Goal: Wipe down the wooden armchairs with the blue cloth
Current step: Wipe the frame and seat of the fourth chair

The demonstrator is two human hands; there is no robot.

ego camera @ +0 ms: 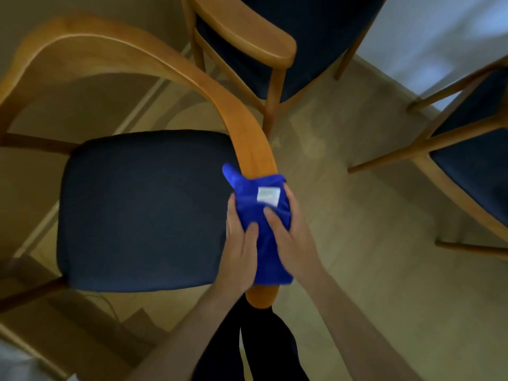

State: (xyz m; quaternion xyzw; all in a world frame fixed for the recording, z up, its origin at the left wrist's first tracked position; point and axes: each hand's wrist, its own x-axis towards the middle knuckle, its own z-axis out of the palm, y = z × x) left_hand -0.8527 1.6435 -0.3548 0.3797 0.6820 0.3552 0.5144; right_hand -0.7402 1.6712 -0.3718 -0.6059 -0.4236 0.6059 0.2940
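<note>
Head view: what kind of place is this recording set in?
Probably an indoor dining or meeting room. Several matching wooden armchairs with dark seat cushions stand close together on a pale floor. Both hands, left and right, wrap a blue cloth round one armrest.

Open floor (343,215) to the right of the near armchair's armrest (255,149), second armchair (275,50) crowding just beyond it, third armchair (467,149) hemming the right, dark seat (143,210) unobstructed on the left
</note>
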